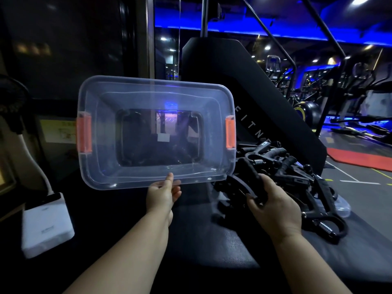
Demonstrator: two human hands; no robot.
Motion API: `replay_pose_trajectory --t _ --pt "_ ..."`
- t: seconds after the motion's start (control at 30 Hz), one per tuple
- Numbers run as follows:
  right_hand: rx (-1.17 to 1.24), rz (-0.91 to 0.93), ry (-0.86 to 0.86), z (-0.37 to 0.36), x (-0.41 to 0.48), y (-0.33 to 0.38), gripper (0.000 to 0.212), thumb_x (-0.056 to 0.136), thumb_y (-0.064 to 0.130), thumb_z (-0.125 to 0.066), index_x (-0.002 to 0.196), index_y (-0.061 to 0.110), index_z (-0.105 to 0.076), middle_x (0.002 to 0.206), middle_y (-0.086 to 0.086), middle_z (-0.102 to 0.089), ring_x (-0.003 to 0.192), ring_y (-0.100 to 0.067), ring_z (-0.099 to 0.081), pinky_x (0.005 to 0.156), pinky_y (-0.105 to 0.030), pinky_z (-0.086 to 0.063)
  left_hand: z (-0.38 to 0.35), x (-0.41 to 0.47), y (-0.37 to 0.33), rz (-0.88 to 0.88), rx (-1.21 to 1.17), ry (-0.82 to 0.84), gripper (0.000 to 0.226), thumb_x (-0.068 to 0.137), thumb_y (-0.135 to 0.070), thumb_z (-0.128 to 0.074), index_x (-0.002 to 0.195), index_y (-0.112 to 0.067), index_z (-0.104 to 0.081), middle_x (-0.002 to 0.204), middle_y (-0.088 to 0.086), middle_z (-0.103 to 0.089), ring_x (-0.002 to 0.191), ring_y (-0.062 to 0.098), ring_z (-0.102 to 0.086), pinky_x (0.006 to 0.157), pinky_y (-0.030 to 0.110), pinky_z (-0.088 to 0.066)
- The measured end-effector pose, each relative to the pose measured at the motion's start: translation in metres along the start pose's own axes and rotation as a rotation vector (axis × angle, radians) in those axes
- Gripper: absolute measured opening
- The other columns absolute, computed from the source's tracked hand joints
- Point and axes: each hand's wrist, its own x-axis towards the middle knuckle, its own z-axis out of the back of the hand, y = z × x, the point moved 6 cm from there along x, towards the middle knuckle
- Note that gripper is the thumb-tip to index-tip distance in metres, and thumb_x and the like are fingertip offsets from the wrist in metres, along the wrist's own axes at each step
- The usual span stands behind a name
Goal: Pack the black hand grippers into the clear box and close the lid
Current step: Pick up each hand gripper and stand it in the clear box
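Note:
The clear box with orange side latches is tipped up so its open mouth faces me. My left hand pinches the near rim of the box and holds it off the surface. The box looks empty inside. My right hand is closed on the handle of a black hand gripper just right of the box. More black hand grippers lie in a heap on the dark treadmill belt behind and to the right of that hand. A clear piece, perhaps the lid, shows under the heap.
A white device with a cable sits at the left edge. The black treadmill console rises behind the box. Gym machines and a red floor mat fill the right background under blue light.

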Motion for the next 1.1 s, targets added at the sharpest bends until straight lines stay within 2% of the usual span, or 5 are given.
replay_pose_trajectory --t 0.13,0.3,0.5,0.87,1.1 --pt "0.109 -0.017 0.021 0.000 -0.001 -0.002 0.067 0.069 0.032 -0.080 0.131 0.027 -0.055 0.108 -0.002 -0.070 0.096 -0.025 -0.067 0.079 -0.033 -0.050 0.000 0.000 -0.001 0.004 -0.007 0.001 0.021 0.091 -0.028 -0.061 0.096 -0.008 -0.055 0.084 0.006 -0.070 0.069 0.012 -0.061 0.059 0.023 -0.051" --pt "0.237 -0.080 -0.015 0.004 -0.002 -0.002 0.071 0.065 0.025 -0.087 0.129 0.025 -0.054 0.084 0.002 -0.064 0.079 -0.030 -0.067 0.070 -0.031 -0.046 0.000 -0.001 0.000 -0.002 -0.007 -0.004 0.021 0.091 -0.028 -0.062 0.094 -0.008 -0.055 0.083 0.006 -0.070 0.068 0.012 -0.061 0.058 0.023 -0.050" --pt "0.425 -0.099 -0.013 0.002 0.003 0.010 0.068 0.066 0.017 -0.086 0.123 0.027 -0.050 0.080 0.015 -0.057 0.068 -0.013 -0.061 0.069 -0.027 -0.044 0.000 0.000 0.000 0.002 -0.003 -0.008 0.019 0.090 -0.028 -0.062 0.090 -0.010 -0.055 0.085 0.007 -0.071 0.071 0.014 -0.062 0.061 0.024 -0.051" --pt "0.439 0.045 0.364 -0.009 0.021 0.065 0.067 0.070 0.009 -0.077 0.123 0.033 -0.044 0.089 0.013 -0.059 0.066 0.004 -0.060 0.052 -0.006 -0.042 0.000 -0.001 0.000 -0.003 -0.009 0.002 0.022 0.090 -0.030 -0.062 0.092 -0.009 -0.055 0.084 0.008 -0.071 0.068 0.013 -0.062 0.058 0.023 -0.051" --pt "0.395 0.060 0.358 0.005 0.028 0.076 0.074 0.064 0.015 -0.085 0.121 0.037 -0.043 0.091 0.011 -0.065 0.079 -0.005 -0.064 0.072 -0.024 -0.050 0.001 0.003 0.003 0.017 -0.014 -0.014 0.021 0.089 -0.029 -0.064 0.089 -0.010 -0.053 0.083 0.008 -0.071 0.067 0.014 -0.062 0.060 0.026 -0.051"
